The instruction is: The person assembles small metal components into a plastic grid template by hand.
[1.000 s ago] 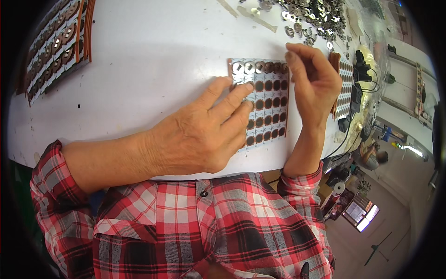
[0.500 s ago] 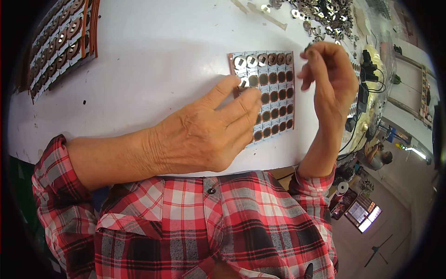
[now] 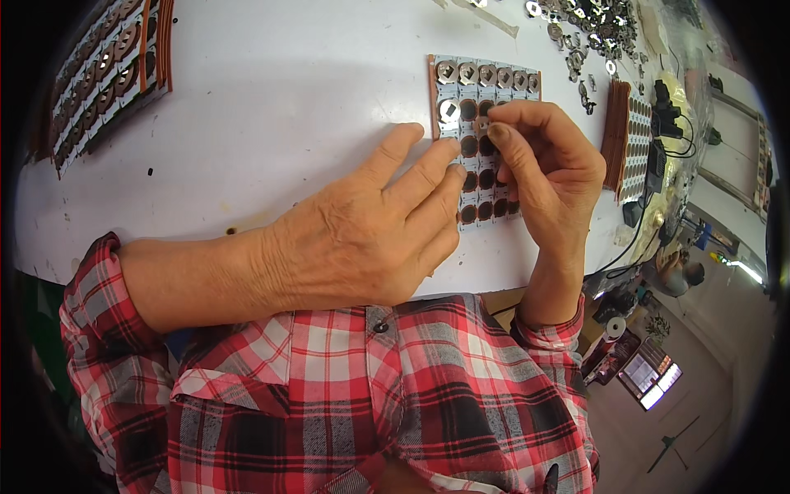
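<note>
A flat panel of small circuit boards lies on the table in front of me, with rows of dark round pads. Round silvery metal clips fill its far row, and one more metal clip sits at the left end of the second row. My left hand is open, fingers spread, its fingertips at the panel's left edge. Over the panel's right part, my right hand pinches thumb and forefinger together near the second row. Whatever is between those fingertips is too small to make out. This hand hides several pads.
Loose metal parts are heaped at the far right. Nearer on the right stands a stack of similar panels, beside black adapters and cables. Panels bearing metal clips are stacked at the far left. Another person is in the background.
My right hand has come left and down, from beside the panel to above it. The panel has shifted away from me and slightly right, uncovering the second-row clip near my left fingers.
</note>
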`<state>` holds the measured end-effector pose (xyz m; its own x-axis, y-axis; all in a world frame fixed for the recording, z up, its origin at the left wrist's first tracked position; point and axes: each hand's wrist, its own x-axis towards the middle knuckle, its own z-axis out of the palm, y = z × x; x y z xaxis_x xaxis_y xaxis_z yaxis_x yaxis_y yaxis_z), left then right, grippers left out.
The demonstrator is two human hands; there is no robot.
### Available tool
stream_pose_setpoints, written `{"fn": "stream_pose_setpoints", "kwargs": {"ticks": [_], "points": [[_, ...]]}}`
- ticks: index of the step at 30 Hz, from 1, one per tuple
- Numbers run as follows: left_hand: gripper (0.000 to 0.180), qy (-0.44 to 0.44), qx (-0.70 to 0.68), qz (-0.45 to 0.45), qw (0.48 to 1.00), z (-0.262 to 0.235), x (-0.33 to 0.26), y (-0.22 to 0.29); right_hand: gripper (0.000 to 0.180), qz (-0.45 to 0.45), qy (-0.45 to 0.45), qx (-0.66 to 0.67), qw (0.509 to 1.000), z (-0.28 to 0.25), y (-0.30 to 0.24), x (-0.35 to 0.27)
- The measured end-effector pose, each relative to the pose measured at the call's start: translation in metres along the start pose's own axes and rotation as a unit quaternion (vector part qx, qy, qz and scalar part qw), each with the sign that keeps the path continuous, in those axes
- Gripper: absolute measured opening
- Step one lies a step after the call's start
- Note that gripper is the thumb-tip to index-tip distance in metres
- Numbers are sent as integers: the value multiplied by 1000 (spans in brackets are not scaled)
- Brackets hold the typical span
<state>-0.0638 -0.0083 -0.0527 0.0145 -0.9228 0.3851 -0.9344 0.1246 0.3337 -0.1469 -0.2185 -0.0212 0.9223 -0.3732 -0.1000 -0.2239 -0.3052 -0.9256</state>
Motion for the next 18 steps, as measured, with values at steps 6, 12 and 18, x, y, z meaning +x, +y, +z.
{"fn": "stream_pose_setpoints", "kwargs": {"ticks": [6,12,18], "points": [[62,8,-5,-13,1000,3,-2,1,15,-41,17,-31,999,5,10,7],[65,10,-27,-2,1000,3,0,0,15,-42,-25,-88,995,0,5,8],[66,6,-30,8,999,2,1,-1,15,-53,-39,-99,993,-5,3,14]]}}
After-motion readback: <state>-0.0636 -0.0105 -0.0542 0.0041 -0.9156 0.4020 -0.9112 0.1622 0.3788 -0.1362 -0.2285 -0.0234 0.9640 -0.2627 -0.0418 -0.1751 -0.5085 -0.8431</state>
